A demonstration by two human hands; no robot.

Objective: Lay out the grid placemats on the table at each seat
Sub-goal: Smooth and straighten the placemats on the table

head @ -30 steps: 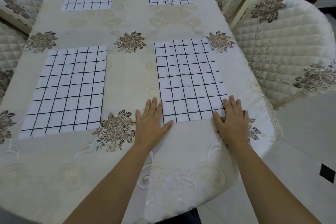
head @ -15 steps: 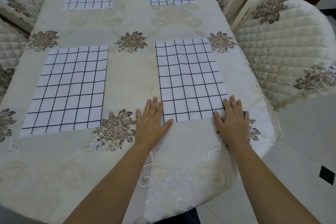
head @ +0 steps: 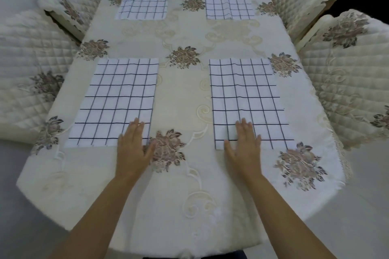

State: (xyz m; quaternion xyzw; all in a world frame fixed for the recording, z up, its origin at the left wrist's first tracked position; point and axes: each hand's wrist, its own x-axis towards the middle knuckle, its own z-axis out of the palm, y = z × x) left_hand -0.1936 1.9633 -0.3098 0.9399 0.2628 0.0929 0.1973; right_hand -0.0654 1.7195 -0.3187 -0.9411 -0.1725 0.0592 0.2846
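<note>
White cloth with a dark grid: four placemats are down on the table (head: pixel 183 212), which is covered by a cream embroidered tablecloth (head: pixel 182 99). The near-left placemat (head: pixel 113 101) and near-right placemat (head: pixel 252 94) lie at the person's end. The far-left placemat (head: pixel 144 1) and far-right placemat (head: pixel 228 1) lie at the far end. That makes two rows of two, well apart, each mat beside one of the quilted chairs (head: pixel 347 82) along the sides.

The left hand (head: pixel 132 149) lies flat with fingers straight and close together. Its fingertips rest on the near inner corner of the near-left placemat, the thumb is off on a tablecloth flower, and it grips nothing. The right hand (head: pixel 245 149) is the same: flat, fingers straight, thumb spread. It presses the near edge of the near-right placemat toward its inner corner and holds nothing.

Step, my read: every seat in view has its mat, so this looks like final smoothing and squaring. The near-right placemat shows a shallow ridge running lengthwise, and the far-right one does too. The next move likely calls for a light sweep up the mat to flatten that ridge without dragging the mat or bunching the tablecloth. Then the hands lift straight off.

Orientation: all four mats have their long axis along the table's length, pointing away from the person. Short edges face the near and far ends, and long edges face the chairs. The near pair's front edges look about level, though the wide lens bends things, so that is not exact.
</note>
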